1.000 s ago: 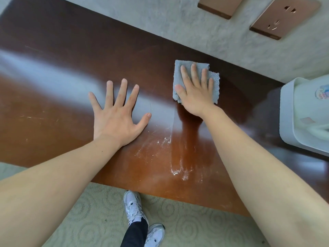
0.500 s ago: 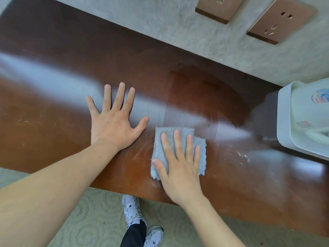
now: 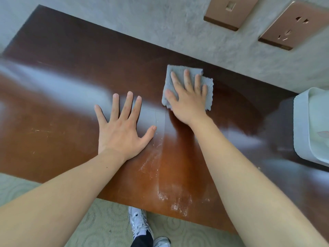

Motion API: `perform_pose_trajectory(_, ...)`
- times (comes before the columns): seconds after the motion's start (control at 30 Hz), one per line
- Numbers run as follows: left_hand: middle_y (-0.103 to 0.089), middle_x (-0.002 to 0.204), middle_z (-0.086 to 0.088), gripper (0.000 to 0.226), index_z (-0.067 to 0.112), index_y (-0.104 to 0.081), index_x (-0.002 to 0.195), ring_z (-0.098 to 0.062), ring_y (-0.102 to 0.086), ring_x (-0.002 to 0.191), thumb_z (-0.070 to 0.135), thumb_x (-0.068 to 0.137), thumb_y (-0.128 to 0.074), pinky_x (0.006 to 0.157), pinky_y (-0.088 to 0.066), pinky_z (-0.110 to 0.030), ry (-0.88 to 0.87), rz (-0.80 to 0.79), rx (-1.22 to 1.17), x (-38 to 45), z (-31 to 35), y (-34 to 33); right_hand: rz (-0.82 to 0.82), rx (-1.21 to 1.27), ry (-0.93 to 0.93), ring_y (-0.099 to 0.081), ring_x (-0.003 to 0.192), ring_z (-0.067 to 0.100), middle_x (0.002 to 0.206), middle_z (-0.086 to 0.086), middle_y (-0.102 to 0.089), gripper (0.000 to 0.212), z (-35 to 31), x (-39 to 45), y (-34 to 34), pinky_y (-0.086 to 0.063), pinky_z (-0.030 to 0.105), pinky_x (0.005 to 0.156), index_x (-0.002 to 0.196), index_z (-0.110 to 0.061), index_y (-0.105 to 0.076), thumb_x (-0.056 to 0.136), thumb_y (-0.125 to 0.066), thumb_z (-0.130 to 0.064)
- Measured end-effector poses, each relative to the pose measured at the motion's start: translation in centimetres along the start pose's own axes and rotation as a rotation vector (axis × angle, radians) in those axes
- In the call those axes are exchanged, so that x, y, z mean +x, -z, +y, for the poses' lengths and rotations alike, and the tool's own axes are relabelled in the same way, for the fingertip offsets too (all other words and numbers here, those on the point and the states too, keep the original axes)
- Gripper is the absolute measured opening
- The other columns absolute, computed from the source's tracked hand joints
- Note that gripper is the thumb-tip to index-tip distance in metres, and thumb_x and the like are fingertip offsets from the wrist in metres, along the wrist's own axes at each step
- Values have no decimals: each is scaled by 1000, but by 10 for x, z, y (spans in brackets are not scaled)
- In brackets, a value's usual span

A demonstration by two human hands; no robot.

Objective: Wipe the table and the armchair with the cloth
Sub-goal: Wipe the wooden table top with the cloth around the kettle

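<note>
right hand: the right hand [image 3: 188, 102] is pressing flat on the cloth [image 3: 207, 87], fingers straight and slightly spread, nothing curled round the fabric.
left hand: the left hand [image 3: 122, 134] is lying palm-down on the bare worktop [image 3: 53, 111], fingers fanned wide, holding nothing, looks like it is bracing.
cloth: grey, folded, sitting toward the far edge of the worktop near the wall [image 3: 160, 29], just beyond and right of the left hand.
step: judging it as mid-stroke on the worktop; the armchair is not in view, so that half looks not yet started.
residue: whitish streaks [image 3: 176, 202] are sitting near the front edge, between the two forearms.
risk 1: the cloth is only being pinned by flat fingers, so on a fast pull it is likely bunching or sliding out from under the palm.
risk 2: strokes toward the body are probably pushing the residue to the front edge, where it is liable to be dropping onto the carpet [image 3: 92, 227] and shoes [image 3: 140, 223].
risk 3: the white appliance [image 3: 311, 125] is standing on the worktop at the right; a wide sideways stroke risks knocking it.
risk 4: the left palm is likely leaving prints on the glossy finish and shadowing a patch that then goes unwiped.
risk 5: the wall sockets [image 3: 292, 25] are well above the worktop; only an issue if the cloth is wet, and I cannot tell.
</note>
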State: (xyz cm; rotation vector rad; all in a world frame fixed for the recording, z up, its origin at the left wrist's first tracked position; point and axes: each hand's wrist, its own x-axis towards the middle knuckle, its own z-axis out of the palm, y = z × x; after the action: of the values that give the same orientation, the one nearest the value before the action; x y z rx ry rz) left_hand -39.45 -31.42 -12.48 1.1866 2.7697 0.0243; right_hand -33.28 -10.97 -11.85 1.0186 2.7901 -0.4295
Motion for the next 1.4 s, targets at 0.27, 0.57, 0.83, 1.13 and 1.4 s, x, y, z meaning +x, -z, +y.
perform_pose_trajectory(0.27,-11,169,0,89,26,-11,160,-31,-3,155,80,89,-9,113,-5,-71,-10,-21,-1,0,0,1,-28,-21,24,10,151,30,166,-2,4,59,-8,-203,-38,0,51,118,155,-40,-4,102,-21,-58)
perform_pose_trajectory(0.57,-12,168,0,88,27,-13,160,-31,-5,155,79,90,-10,114,-5,-71,-4,-42,3,1,1,3,-14,-26,-54,28,146,27,162,-2,22,62,-3,-97,-19,11,51,119,153,-36,16,98,-3,-57)
perform_pose_trajectory(0.83,-15,168,0,88,25,-18,160,-31,-7,155,79,90,-14,114,-7,-72,-4,-43,3,1,1,3,-56,-7,-12,22,148,32,164,0,16,61,-36,58,5,15,54,117,155,-29,10,102,-13,-50)
perform_pose_trajectory(1.13,-16,168,0,87,26,-16,160,-31,-7,155,79,90,-14,114,-9,-73,-10,-54,8,2,1,2,47,-67,30,13,151,26,165,-5,6,60,22,20,10,9,48,119,155,-39,-1,100,-11,-59)
perform_pose_trajectory(1.4,-21,166,-3,86,24,-20,159,-34,-13,154,77,91,-16,112,-9,-74,-18,-39,-10,1,1,-1,91,7,-510,19,148,36,164,9,14,70,34,1,7,11,59,117,156,-27,5,96,-11,-59)
